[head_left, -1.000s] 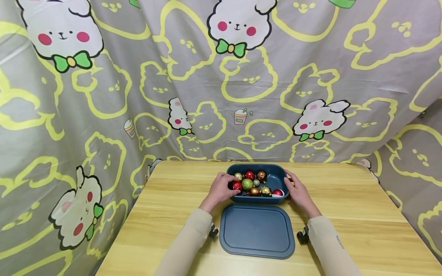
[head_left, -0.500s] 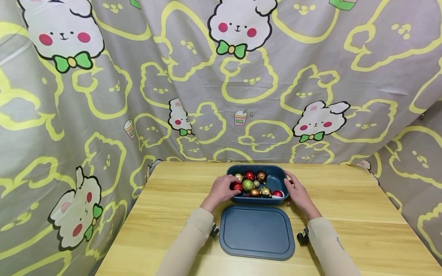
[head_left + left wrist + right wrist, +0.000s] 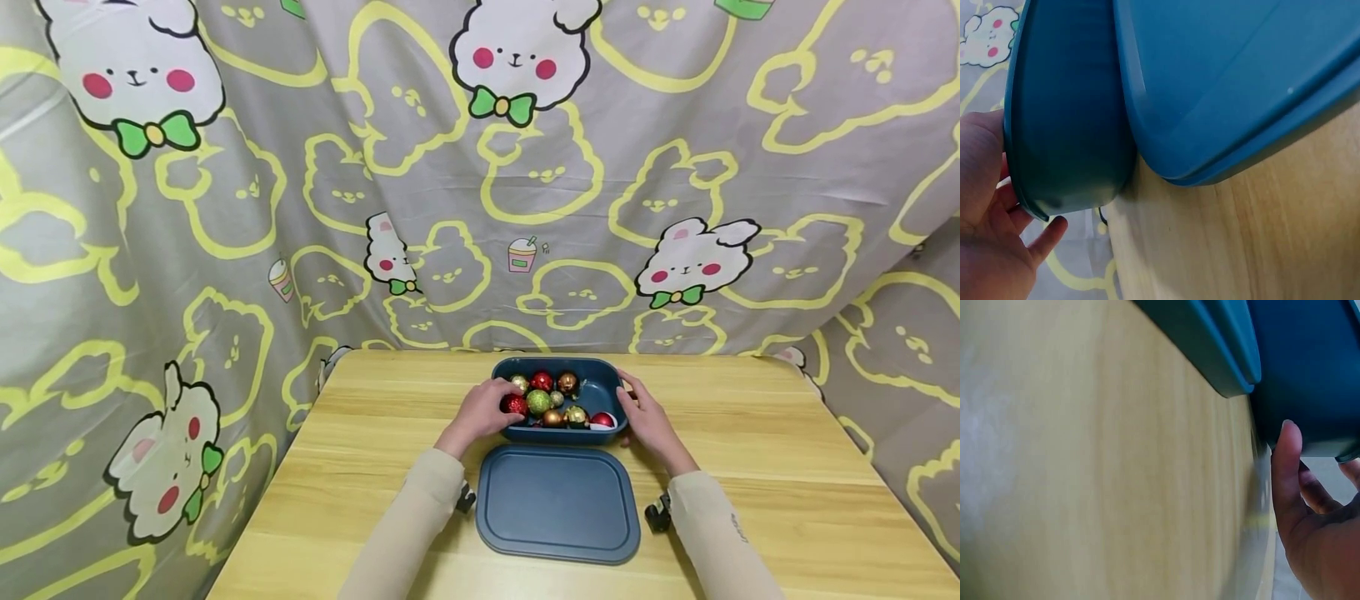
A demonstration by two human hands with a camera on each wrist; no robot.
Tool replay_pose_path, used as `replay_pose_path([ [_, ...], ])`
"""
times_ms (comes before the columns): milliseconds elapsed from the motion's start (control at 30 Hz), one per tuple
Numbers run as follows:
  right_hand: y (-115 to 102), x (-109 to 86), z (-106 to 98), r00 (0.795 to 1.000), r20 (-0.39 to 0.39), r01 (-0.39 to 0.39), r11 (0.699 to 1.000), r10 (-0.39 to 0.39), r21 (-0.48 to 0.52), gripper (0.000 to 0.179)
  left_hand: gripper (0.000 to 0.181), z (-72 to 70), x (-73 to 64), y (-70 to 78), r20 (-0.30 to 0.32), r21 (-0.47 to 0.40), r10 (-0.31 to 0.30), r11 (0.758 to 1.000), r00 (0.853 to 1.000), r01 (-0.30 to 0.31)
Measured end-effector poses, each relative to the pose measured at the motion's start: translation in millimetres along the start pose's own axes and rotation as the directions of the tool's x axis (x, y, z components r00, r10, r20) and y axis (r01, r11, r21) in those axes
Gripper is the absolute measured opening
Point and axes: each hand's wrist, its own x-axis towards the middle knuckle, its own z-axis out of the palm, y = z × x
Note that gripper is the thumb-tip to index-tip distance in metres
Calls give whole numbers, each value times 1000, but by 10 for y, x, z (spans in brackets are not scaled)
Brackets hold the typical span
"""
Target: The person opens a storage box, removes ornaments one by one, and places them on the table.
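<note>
A dark blue rectangular box (image 3: 600, 393) holds several Christmas baubles in red, gold, green and copper. My left hand (image 3: 483, 410) reaches over its left rim, with fingers and thumb round a glittery red bauble (image 3: 514, 404). The left wrist view shows that hand (image 3: 991, 219) at the box's edge, its fingertips partly hidden by the wall. At the opposite end, my right hand (image 3: 651, 421) grips the box's right side. In the right wrist view the thumb of this hand (image 3: 1322, 544) lies along the outer wall, with other fingers near the rim. A green bauble (image 3: 538, 402) lies beside the red one.
A matching blue lid (image 3: 558, 504) lies flat on the wooden table (image 3: 360, 500), just in front of the box and between the forearms. Behind the table hangs a grey curtain (image 3: 450, 192) with cartoon rabbits.
Hardly anything differs. Both hands stay at the two ends of the box, and the baubles and lid keep their places.
</note>
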Motion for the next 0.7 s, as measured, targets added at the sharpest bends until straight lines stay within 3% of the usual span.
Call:
replay_pose_path([
  [300, -6, -10, 1, 1000, 6, 3, 1000, -3, 8, 60, 39, 12, 26, -1, 13, -24, -17, 1000, 1000, 18],
  [700, 11, 12, 5, 1000, -6, 4, 1000, -5, -23, 60, 40, 56, 4, -24, -47, -80, 3, 997, 999, -6],
])
